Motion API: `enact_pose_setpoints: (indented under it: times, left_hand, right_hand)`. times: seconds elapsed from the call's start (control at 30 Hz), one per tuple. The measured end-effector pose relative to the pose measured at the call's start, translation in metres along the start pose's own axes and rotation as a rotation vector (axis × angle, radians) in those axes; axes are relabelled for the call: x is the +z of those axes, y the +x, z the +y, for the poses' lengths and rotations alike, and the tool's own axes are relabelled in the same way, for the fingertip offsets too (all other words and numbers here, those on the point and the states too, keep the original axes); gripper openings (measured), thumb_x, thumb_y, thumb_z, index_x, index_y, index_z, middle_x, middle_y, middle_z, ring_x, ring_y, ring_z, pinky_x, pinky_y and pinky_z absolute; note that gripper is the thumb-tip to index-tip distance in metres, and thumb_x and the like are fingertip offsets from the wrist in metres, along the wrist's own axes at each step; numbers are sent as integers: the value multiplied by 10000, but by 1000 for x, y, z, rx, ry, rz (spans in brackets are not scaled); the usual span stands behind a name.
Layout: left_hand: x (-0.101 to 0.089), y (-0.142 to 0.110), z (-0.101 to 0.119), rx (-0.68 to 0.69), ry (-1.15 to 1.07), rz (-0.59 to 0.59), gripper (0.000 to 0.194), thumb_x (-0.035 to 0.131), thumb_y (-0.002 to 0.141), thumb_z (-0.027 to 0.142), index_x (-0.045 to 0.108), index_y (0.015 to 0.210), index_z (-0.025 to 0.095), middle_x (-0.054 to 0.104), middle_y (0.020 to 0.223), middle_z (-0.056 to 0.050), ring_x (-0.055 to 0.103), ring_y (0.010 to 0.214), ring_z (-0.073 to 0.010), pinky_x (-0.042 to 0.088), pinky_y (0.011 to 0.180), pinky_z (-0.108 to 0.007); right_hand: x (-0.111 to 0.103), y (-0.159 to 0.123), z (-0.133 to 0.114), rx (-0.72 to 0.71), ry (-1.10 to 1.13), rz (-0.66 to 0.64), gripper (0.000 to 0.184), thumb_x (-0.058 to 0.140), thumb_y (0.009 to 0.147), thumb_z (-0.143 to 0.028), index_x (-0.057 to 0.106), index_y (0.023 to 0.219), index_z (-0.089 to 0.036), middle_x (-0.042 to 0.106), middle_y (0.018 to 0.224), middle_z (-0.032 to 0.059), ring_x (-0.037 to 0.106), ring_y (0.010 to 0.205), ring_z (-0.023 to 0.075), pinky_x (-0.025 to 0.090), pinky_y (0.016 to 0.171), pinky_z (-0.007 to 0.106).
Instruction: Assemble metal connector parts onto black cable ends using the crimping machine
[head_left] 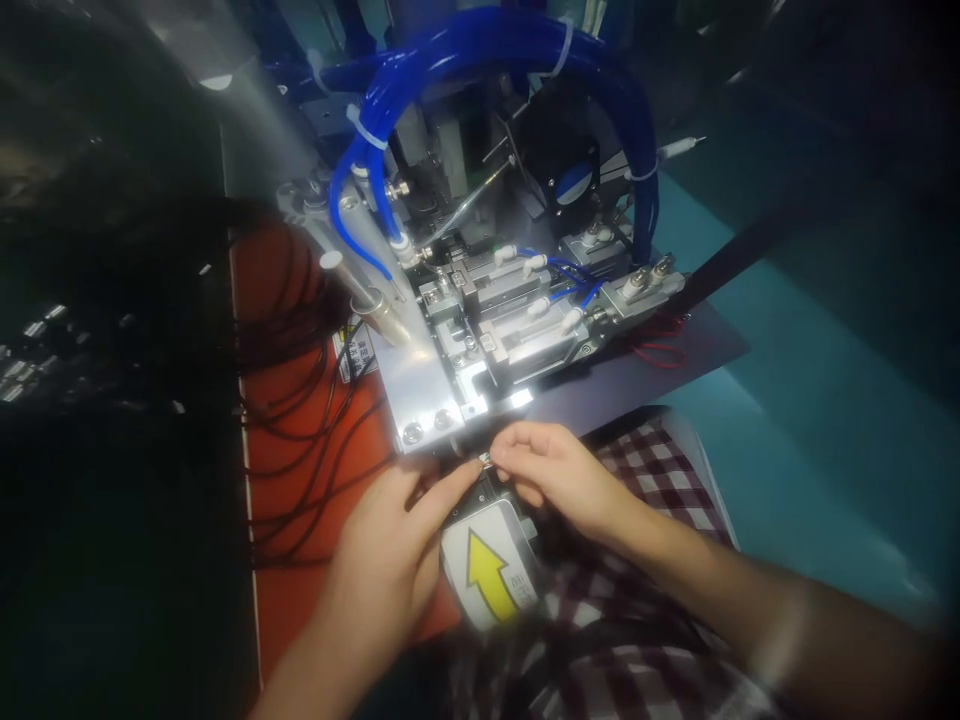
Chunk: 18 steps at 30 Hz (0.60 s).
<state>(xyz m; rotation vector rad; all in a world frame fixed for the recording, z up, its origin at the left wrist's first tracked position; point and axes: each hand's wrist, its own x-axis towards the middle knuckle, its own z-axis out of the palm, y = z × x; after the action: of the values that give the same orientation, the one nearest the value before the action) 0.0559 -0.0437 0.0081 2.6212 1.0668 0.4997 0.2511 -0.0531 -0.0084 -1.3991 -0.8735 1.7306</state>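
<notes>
My right hand (559, 472) pinches a small silver metal part (484, 460) between thumb and fingertips, just below the front edge of a metal fixture (480, 340). My left hand (394, 555) reaches in from the lower left; its index finger points at the same small part and touches it, while the other fingers curl. Both hands hover above a grey block with a yellow arrow label (491, 578). The part is too small to name.
Blue air hoses (480, 45) arch over the machine. Thin black cables (300, 400) lie across an orange mat (277, 600) on the left. A checked cloth (660, 470) lies under my right forearm. A teal surface (810, 400) spreads to the right.
</notes>
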Motion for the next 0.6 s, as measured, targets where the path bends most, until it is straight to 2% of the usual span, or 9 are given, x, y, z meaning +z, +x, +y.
enact_pose_setpoints:
  times: [0.07,0.17,0.23,0.43,0.53,0.6]
  left_hand:
    - [-2,1,0,22,100,-52,422,363,909,103,587,1250,211,547,937,-74,569,754,-169,476,581,-240]
    - [-4,4,4,61,239,-144,470,360,884,79,560,1287,215,562,915,-84,572,723,-194,468,552,-267]
    - [-5,7,8,53,300,-159,489,359,853,51,574,1266,198,573,898,-88,571,691,-201,456,528,-276]
    - [-4,7,14,11,293,-135,490,368,851,47,585,1256,219,578,948,-89,585,738,-208,465,537,-273]
    - [-3,5,10,19,220,-85,459,370,882,72,596,1249,230,558,940,-83,581,752,-189,470,545,-248]
    - [-2,4,5,34,139,-40,432,374,893,73,613,1224,214,555,928,-77,580,770,-174,482,578,-237]
  right_hand:
    - [1,-2,1,-99,-144,43,159,534,856,-279,522,730,-184,462,581,-55,395,469,84,309,465,234]
    - [3,-7,3,-371,-477,199,149,482,883,-215,499,736,-192,499,668,-20,454,597,118,350,562,265]
    - [4,-9,5,-434,-542,242,165,464,892,-203,482,728,-194,507,693,-12,463,625,125,353,587,274]
    - [0,-3,5,-90,-79,10,202,465,918,-295,503,753,-186,470,553,-64,449,471,92,379,518,243]
    - [0,-2,5,-88,-54,38,274,425,941,-308,505,714,-178,466,530,-61,461,487,93,400,556,250]
    - [2,-2,7,-122,-76,59,253,464,930,-329,496,724,-185,468,553,-64,456,494,92,386,534,241]
